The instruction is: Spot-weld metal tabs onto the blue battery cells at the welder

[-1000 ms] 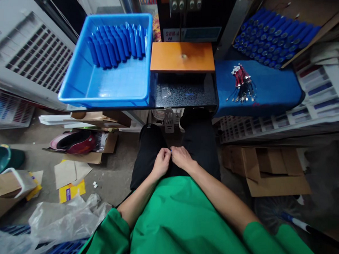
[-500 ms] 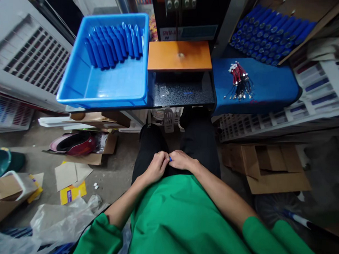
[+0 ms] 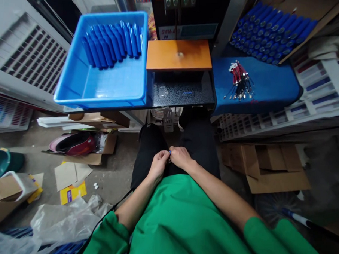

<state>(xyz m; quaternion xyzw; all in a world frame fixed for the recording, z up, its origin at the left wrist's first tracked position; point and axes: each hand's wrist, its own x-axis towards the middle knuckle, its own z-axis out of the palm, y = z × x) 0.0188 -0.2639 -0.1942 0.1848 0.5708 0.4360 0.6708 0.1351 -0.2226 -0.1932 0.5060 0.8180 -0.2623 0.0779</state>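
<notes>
L. hand point(image 3: 160, 163) & R. hand point(image 3: 182, 158) clamp fingers on blue pc. point(image 3: 170, 152) (mostly hidden); blue cylinders point(image 3: 102, 52) part-fill tub point(image 3: 112, 83); connector leads point(image 3: 238, 75) lie loose.

Single head-worn view, facing forward and down; lap point(image 3: 199, 141) near, workbench point(image 3: 184, 100) farther off.

A black, speckled table point(image 3: 173, 100) carries a light-blue rectangular plastic tray point(image 3: 103, 101) on its left. Near the middle lie a small clear plastic scrap point(image 3: 163, 91) and a thin blue strip point(image 3: 188, 92). Adjoining on the right, a blue-covered surface point(image 3: 275, 86) holds a loose bundle of red and black wires with white connectors point(image 3: 238, 75); stacked blue cylinders point(image 3: 271, 32) sit at its back.
</notes>
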